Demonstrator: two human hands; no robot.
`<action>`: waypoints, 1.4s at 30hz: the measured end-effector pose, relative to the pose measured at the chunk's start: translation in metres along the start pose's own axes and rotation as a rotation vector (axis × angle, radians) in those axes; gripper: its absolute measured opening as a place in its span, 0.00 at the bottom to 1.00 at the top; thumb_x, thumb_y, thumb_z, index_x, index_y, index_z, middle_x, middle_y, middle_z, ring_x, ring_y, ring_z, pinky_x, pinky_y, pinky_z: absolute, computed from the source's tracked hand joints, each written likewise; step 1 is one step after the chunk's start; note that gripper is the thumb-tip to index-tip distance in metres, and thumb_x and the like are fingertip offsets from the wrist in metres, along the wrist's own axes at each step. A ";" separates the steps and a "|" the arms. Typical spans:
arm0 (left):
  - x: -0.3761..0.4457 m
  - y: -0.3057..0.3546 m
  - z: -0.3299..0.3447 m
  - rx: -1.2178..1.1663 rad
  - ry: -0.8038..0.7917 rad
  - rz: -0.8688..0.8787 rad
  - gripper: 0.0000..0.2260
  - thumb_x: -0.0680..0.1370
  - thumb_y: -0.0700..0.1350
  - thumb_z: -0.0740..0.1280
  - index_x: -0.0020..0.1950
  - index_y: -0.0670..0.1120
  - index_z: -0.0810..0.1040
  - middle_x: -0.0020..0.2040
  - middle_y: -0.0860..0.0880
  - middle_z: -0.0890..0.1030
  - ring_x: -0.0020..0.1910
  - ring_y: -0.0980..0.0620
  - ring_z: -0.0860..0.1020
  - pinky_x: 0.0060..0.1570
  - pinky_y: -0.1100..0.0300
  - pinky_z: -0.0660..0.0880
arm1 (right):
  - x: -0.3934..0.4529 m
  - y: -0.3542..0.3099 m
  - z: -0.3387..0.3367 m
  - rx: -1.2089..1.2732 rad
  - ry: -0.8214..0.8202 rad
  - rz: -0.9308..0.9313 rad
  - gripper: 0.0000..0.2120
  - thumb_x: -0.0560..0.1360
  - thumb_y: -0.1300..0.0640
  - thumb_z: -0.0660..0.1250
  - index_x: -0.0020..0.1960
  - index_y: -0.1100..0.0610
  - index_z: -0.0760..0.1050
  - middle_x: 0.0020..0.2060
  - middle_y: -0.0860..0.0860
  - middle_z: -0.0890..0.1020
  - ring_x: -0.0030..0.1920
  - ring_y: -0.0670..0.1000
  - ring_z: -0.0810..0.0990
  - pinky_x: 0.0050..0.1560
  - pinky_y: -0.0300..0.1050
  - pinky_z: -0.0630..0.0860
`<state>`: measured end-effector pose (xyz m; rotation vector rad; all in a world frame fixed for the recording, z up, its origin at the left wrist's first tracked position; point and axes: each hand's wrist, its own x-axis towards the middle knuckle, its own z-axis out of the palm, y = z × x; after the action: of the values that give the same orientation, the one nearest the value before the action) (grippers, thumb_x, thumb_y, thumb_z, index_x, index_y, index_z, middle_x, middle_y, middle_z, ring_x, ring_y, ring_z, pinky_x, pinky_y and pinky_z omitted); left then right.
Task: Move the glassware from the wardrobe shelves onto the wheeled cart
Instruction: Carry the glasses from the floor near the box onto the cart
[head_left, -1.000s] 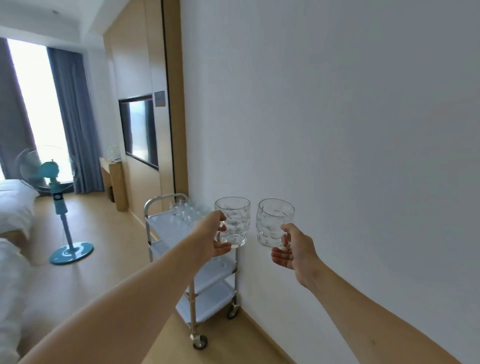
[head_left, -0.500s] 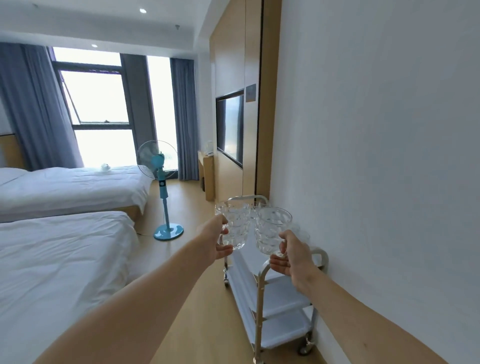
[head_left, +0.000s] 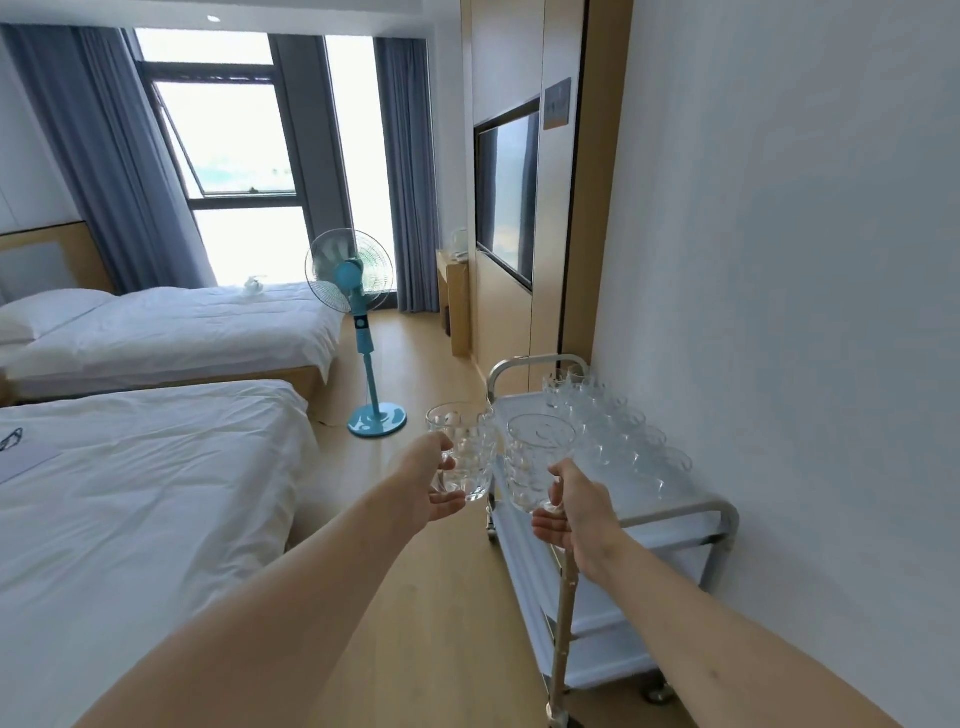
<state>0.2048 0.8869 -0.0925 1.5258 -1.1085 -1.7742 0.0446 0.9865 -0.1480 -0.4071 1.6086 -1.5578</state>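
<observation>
Bright window (head_left: 228, 156) daylight — glare, edges warped

Two mugs (head_left: 460, 457) held; roughly dozen glasses (head_left: 618, 431) on one cart (head_left: 691, 512); two beds (head_left: 156, 332).

clear dimpled mugs (head_left: 462, 457), white cart (head_left: 670, 512), teal fan (head_left: 358, 291), blue-grey curtains (head_left: 410, 171).

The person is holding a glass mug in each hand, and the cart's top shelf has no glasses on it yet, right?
Not quite. The left hand and the right hand do each hold a glass mug, but the head view shows the cart's top shelf already carries rows of glasses along the wall side.
</observation>
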 end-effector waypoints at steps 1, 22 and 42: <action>0.012 0.002 0.000 0.004 -0.005 -0.004 0.09 0.78 0.47 0.65 0.48 0.41 0.75 0.52 0.36 0.75 0.38 0.43 0.80 0.32 0.56 0.81 | 0.009 0.002 0.005 0.004 0.006 0.001 0.14 0.76 0.51 0.66 0.36 0.58 0.71 0.33 0.59 0.78 0.34 0.57 0.80 0.41 0.51 0.83; 0.269 0.056 0.017 0.277 -0.254 -0.087 0.10 0.77 0.49 0.65 0.47 0.41 0.78 0.37 0.40 0.79 0.27 0.46 0.79 0.28 0.60 0.78 | 0.186 0.041 0.095 0.202 0.425 0.158 0.15 0.74 0.49 0.67 0.35 0.58 0.71 0.32 0.57 0.77 0.34 0.57 0.79 0.36 0.49 0.83; 0.383 0.025 0.188 0.431 -0.393 -0.174 0.11 0.76 0.50 0.69 0.44 0.42 0.80 0.36 0.41 0.79 0.23 0.50 0.78 0.28 0.61 0.76 | 0.312 0.068 0.004 0.351 0.653 0.298 0.14 0.79 0.50 0.65 0.40 0.58 0.70 0.37 0.57 0.74 0.38 0.55 0.75 0.37 0.45 0.80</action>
<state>-0.0602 0.6017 -0.2682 1.5878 -1.6833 -2.1142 -0.1163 0.7681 -0.3160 0.5641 1.7037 -1.7856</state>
